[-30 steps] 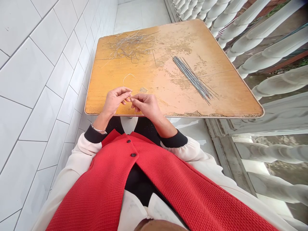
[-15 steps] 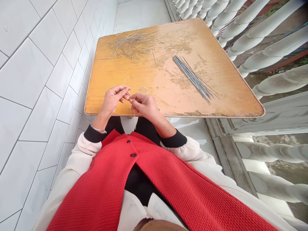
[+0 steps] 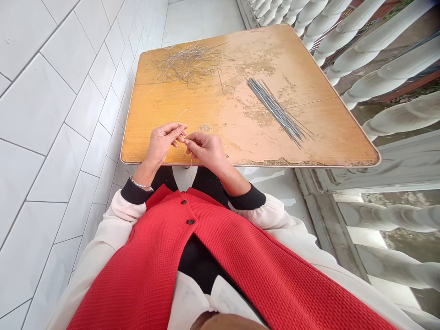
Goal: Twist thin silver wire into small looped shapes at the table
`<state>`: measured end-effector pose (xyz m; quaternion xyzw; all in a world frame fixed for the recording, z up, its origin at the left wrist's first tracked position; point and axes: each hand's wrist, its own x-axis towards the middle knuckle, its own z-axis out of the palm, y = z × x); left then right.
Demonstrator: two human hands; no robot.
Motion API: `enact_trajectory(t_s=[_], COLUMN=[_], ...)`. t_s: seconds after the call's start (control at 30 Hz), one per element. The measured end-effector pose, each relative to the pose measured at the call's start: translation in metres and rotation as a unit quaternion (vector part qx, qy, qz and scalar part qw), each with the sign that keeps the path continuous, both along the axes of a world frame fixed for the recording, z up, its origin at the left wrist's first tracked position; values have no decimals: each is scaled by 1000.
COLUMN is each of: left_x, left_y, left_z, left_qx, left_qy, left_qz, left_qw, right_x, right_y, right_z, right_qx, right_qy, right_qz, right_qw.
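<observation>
Hands first: your right hand point(image 3: 206, 151) pinches a fine pale wire point(image 3: 186, 111) between thumb and forefinger, with the other fingers curled under. Your left hand point(image 3: 161, 143) sits just beside it, fingers curled inward, their tips level with the pinch; you cannot tell from this view whether it grips the wire too, as the fingers hide the contact. Neither hand is spread, and both are held over the near edge of the table. The wire rises in a loose arc above the left fingers, and a short tail drops below the right hand, past the table edge. Handling, as a judgement: very light, thin and springy, likely to keep a curve and to kink if bent sharply. It may slip from a flat grip, so take it with the fingertips close to the working point, not by the free arc. Beyond your hands, on the worn wooden tabletop point(image 3: 154, 119), lies a tangled heap of wire point(image 3: 187, 64) toward the far left, and to the right a bundle of straight dark metal rods point(image 3: 277, 110) lies at a slant, well apart from the heap. A white tiled wall point(image 3: 51, 91) runs along your left, a white balustrade point(image 3: 374, 50) along your right.
</observation>
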<state>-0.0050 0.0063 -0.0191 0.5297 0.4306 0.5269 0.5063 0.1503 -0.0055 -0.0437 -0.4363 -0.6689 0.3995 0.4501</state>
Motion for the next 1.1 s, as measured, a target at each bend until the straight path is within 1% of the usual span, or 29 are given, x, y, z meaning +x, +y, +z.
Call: enact_trajectory(t_s=[0.13, 0.27, 0.4, 0.53, 0.7, 0.8, 0.87, 0.93, 1.0, 1.1], left_x=[2, 3, 6, 12, 19, 21, 21, 19, 17, 15], left_y=[1, 2, 3, 1, -3, -2, 0, 3, 6, 9], left_z=[-2, -4, -4, -2, -1, -3, -5, -5, -3, 1], left_qx=[-1, -1, 7, -8, -17, -21, -13, -9, -17, -22], left_qy=[-5, -2, -14, -19, -28, -46, -53, -49, -35, -24], left_qz=[14, 35, 42, 64, 86, 97, 103, 109, 122, 146], left_qw=[1000, 999, 999, 998, 996, 994, 993, 993, 992, 989], right_x=[-3, -6, -9, -11, -18, -22, -24, -24, -22, -19], right_y=[-1, 0, 1, 2, 9, 12, 11, 9, 5, -1], right_z=[-2, -5, -8, -11, -16, -16, -15, -14, -12, -9], right_qx=[19, 30, 45, 44, 89, 77, 39, -15, -72, -136], right_qy=[-8, 26, 60, 91, 97, 103, 123, 155, 184, 199], right_qz=[-37, -72, -95, -116, -171, -190, -167, -121, -75, -32], right_qw=[999, 997, 993, 988, 976, 973, 977, 980, 977, 970])
